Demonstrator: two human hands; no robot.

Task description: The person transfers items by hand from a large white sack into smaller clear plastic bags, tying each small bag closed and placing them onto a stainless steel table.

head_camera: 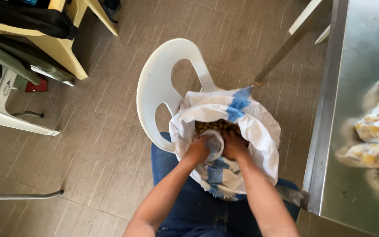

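White woven plastic, banded in blue, forms the sack (251,127) that sits on a white plastic chair (159,87) just ahead of both hands. The left hand (197,151) grips a small clear bag (214,145) at the sack's mouth; the right hand (234,146), just beside it, is plunged among the brown nuts (216,126), its fingers hidden. Filled clear bags (376,140) lie on the steel tabletop (356,52), well to the right.

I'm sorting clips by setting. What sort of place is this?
Probably a small food-packing workroom. A steel table carries filled clear bags, a big white sack of small brown pieces sits on a plastic chair, and the floor is tiled.
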